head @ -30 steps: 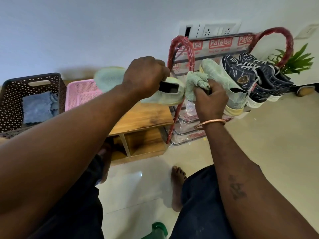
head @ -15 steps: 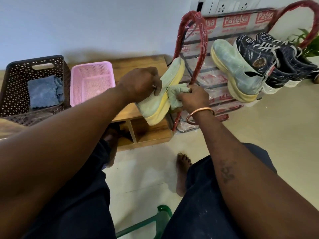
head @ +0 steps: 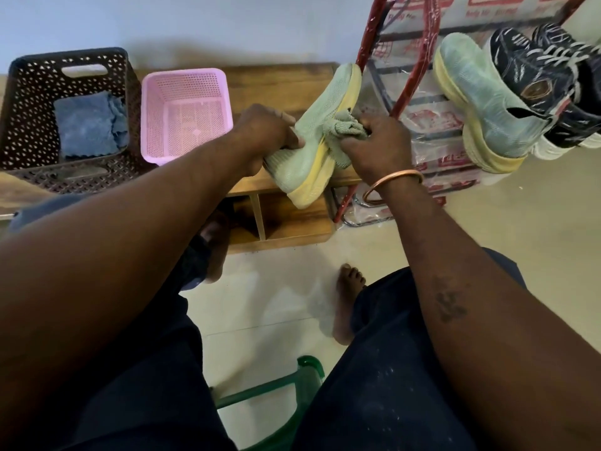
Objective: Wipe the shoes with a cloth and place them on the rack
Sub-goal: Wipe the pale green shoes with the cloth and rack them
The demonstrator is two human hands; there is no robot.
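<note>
My left hand grips a pale green shoe with a yellow sole, held tilted with its toe up over the wooden bench. My right hand holds a bunched green cloth against the shoe's side near the sole. The red-framed rack stands to the right. On it sit the matching green shoe and two dark navy sneakers.
A low wooden bench carries a pink basket and a dark brown basket holding a blue cloth. My bare foot rests on the tiled floor. A green chair frame shows between my legs.
The held shoe turned from lying level to toe-up with the sole facing right and came lower. My right hand with the cloth moved along its side. The view tilted down.
</note>
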